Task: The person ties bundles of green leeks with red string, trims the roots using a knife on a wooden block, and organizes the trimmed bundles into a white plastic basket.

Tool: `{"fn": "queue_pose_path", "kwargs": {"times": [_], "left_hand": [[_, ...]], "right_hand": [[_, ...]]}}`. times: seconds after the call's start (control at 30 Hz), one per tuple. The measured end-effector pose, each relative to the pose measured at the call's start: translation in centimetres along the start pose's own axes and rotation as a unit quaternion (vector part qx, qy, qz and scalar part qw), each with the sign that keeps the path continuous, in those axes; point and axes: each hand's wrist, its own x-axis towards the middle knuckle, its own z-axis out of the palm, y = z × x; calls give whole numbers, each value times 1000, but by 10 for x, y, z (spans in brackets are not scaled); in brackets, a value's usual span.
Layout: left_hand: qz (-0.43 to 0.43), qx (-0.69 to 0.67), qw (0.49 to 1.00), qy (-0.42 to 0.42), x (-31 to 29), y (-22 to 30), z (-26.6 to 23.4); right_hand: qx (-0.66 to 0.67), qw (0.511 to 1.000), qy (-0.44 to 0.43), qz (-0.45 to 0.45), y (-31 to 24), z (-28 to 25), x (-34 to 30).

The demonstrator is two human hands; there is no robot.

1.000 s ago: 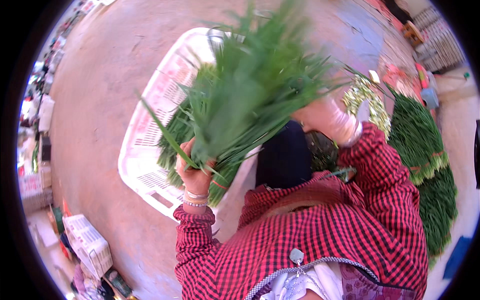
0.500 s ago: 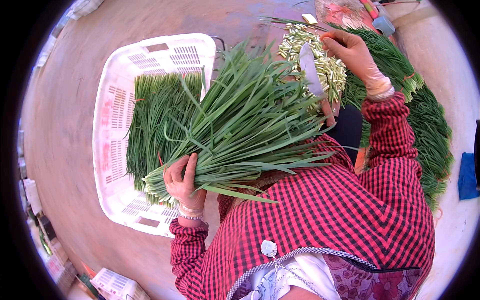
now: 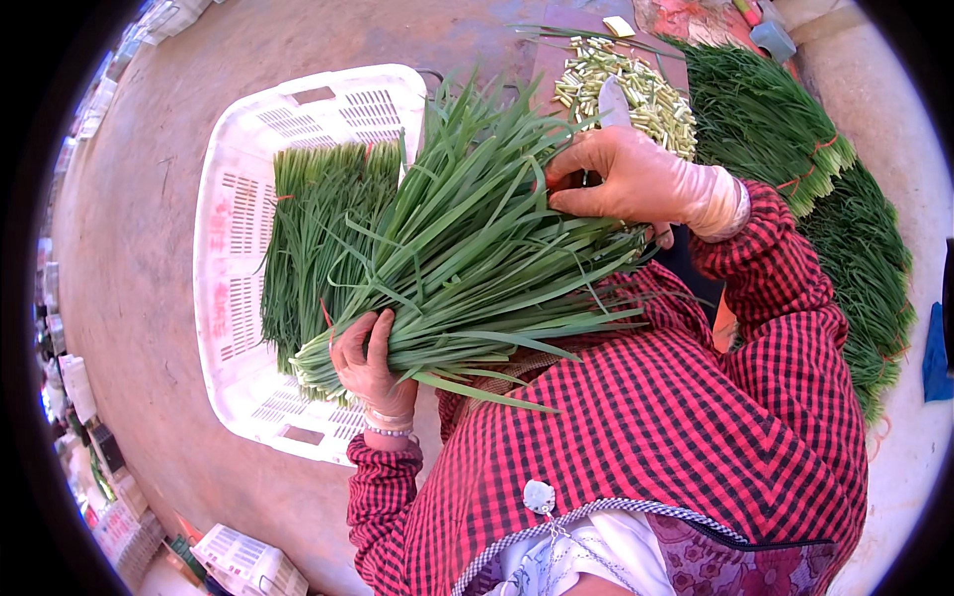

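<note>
My left hand [image 3: 370, 360] is closed round a thick bunch of garlic chives [image 3: 467, 248], near its pale stem ends. The green leaves fan out up and to the right across my lap. My right hand [image 3: 636, 181], in a thin glove, is over the leaf tips with thumb and fingers pinched. A bit of something red, which looks like a band, shows at its fingertips. Behind this hand a knife [image 3: 613, 101] lies on cut stem pieces [image 3: 656, 111]; its handle is hidden.
A white plastic basket [image 3: 227, 288] stands on the floor at left, holding tied chives [image 3: 323, 219]. More tied bundles [image 3: 760, 109] are piled at right. A blue cup [image 3: 772, 40] is at the far right, a blue cloth [image 3: 936, 353] at the right edge. White crates [image 3: 248, 561] stand lower left.
My right hand has moved left and nearer, from the cut stem pieces to the leaves of the bunch. My left hand still grips the bunch in nearly the same place.
</note>
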Motion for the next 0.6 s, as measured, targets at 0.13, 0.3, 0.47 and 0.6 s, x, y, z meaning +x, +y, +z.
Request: {"fn": "queue_pose_path", "kwargs": {"times": [0.13,0.3,0.47,0.6], "left_hand": [[-1,-5,1000,5,2,1,1],[5,-7,1000,1,1,0,0],[-16,-16,1000,2,-6,0,4],[-7,-3,1000,5,-5,11,5]], "right_hand": [[84,995,-53,-13,5,8,10],[117,993,-21,-4,10,31,19],[42,995,10,-90,18,39,6],[-176,962,126,-163,41,28,-10]]}}
